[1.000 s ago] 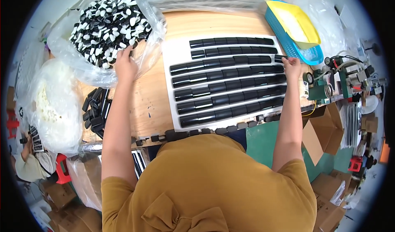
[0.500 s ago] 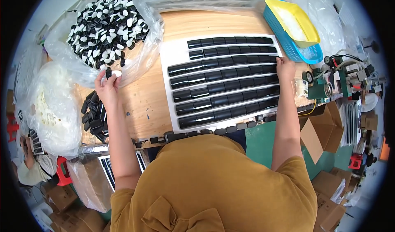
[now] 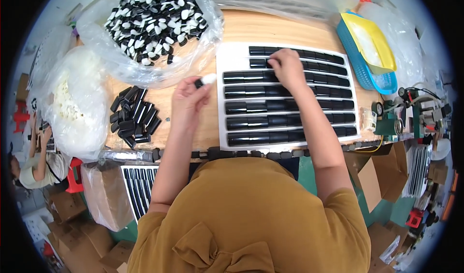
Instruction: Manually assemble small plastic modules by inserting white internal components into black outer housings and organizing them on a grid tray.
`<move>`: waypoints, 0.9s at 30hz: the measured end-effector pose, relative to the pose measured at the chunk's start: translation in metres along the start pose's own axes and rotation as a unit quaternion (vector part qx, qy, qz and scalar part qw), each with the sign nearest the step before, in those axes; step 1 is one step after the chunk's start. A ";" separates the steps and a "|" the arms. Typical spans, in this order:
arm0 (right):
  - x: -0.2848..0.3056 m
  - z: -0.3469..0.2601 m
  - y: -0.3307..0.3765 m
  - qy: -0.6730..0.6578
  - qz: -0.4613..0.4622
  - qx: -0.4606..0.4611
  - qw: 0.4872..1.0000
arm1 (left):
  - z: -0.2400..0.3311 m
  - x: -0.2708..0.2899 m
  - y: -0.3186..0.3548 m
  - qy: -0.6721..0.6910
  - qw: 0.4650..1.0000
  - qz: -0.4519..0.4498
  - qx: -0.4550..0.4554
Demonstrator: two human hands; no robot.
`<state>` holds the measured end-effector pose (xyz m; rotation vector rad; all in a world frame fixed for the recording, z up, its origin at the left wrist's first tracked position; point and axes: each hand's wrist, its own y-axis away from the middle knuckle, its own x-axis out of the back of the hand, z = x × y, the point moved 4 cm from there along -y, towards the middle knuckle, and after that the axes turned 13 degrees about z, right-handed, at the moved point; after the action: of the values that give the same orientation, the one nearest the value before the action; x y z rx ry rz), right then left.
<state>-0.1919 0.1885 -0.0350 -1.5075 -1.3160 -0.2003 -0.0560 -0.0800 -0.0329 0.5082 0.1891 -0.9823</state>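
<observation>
In my left hand (image 3: 187, 101), a small black piece with a white rounded tip (image 3: 207, 80) is pinched between thumb and fingers, just left of the white tray (image 3: 232, 55). Rows of glossy black tubes (image 3: 251, 106) lie side by side on that tray. My right hand (image 3: 289, 70) reaches over them, its fingertips closed on a black tube (image 3: 270, 63) in the second row from the far side. The hand and forearm hide parts of several rows. Left of my left forearm is a heap of loose black tubes (image 3: 135, 116).
A clear plastic bag (image 3: 208, 45) at the far left holds a pile of black-and-white pieces (image 3: 157, 19). Beside it sits a bag of whitish pieces (image 3: 72, 99). A yellow tray (image 3: 386, 62) rests in a blue basket (image 3: 355, 55) at the far right, near a green device (image 3: 389, 127).
My right hand has moved left from the tray's right edge to the second row. My left hand has brought the black-and-white piece right, from the plastic bag toward the tray.
</observation>
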 end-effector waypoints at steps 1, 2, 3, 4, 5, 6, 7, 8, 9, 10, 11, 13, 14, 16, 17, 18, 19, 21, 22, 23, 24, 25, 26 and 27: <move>-0.010 -0.012 -0.003 -0.008 -0.025 0.005 1.000 | -0.005 -0.002 0.003 -0.003 0.999 -0.036 0.022; -0.022 -0.013 -0.005 0.036 -0.070 0.004 0.997 | -0.005 -0.002 0.006 -0.001 0.999 -0.029 0.017; -0.024 -0.017 -0.009 0.031 -0.071 0.009 0.997 | -0.007 -0.003 0.009 0.036 0.997 -0.041 0.056; -0.027 -0.017 -0.013 0.067 -0.118 0.003 0.991 | -0.008 -0.002 0.012 0.073 0.991 -0.052 0.094; -0.030 -0.015 -0.015 0.104 -0.163 -0.003 0.981 | -0.007 0.000 0.012 0.075 0.992 -0.046 0.089; -0.035 -0.008 -0.018 0.103 -0.188 -0.007 0.977 | -0.009 0.002 0.011 0.081 0.991 -0.054 0.092; -0.035 -0.007 -0.020 0.091 -0.200 -0.011 0.976 | -0.011 0.003 0.011 0.088 0.989 -0.064 0.096; -0.036 -0.006 -0.023 0.083 -0.216 -0.017 0.973 | -0.011 0.002 0.011 0.100 0.988 -0.068 0.100; -0.037 -0.006 -0.025 0.076 -0.232 -0.025 0.970 | -0.011 0.002 0.013 0.101 0.988 -0.064 0.098; -0.036 -0.008 -0.028 0.075 -0.233 -0.021 0.969 | -0.009 -0.001 0.015 0.095 0.989 -0.064 0.096; -0.036 -0.009 -0.028 0.061 -0.245 -0.034 0.967 | -0.009 -0.004 0.016 0.088 0.990 -0.064 0.095; -0.033 -0.013 -0.027 0.047 -0.258 -0.046 0.964 | -0.009 -0.007 0.018 0.078 0.991 -0.060 0.094; -0.030 -0.015 -0.026 0.018 -0.236 -0.064 0.969 | -0.008 -0.008 0.019 0.068 0.992 -0.063 0.087; -0.022 -0.018 -0.017 -0.011 -0.216 -0.082 0.973 | -0.006 -0.008 0.020 0.058 0.993 -0.066 0.082; -0.016 -0.025 -0.014 -0.033 -0.156 -0.028 0.987 | -0.006 -0.007 0.021 0.050 0.994 -0.062 0.079; -0.008 -0.032 -0.008 -0.055 -0.095 0.025 0.994 | -0.005 -0.005 0.021 0.043 0.995 -0.057 0.075; -0.002 -0.041 -0.001 -0.057 -0.098 0.027 0.993 | -0.004 -0.004 0.023 0.043 0.995 -0.052 0.075; 0.014 -0.064 0.012 -0.345 -0.140 -0.188 0.909 | 0.000 0.000 0.025 -0.010 0.998 -0.054 0.013; 0.026 -0.081 0.018 -0.391 -0.172 -0.237 0.873 | 0.001 0.000 0.027 -0.012 0.998 -0.052 0.015; 0.034 -0.096 0.025 -0.435 -0.203 -0.283 0.831 | 0.003 -0.002 0.029 -0.012 0.998 -0.064 -0.002; 0.040 -0.103 0.029 -0.431 -0.195 -0.264 0.840 | 0.006 -0.005 0.031 -0.011 0.997 -0.077 -0.020; 0.044 -0.105 0.032 -0.430 -0.194 -0.260 0.843 | 0.007 -0.006 0.033 -0.012 0.997 -0.077 -0.019; 0.048 -0.108 0.035 -0.427 -0.197 -0.266 0.842 | 0.009 -0.008 0.035 -0.029 0.995 -0.086 -0.036; 0.051 -0.110 0.037 -0.423 -0.201 -0.272 0.841 | 0.010 -0.010 0.036 -0.045 0.993 -0.095 -0.054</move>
<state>-0.0907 0.1415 0.0240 -1.8607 -2.4560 -0.1887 -0.0319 -0.0610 -0.0084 0.3495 0.2119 -1.1721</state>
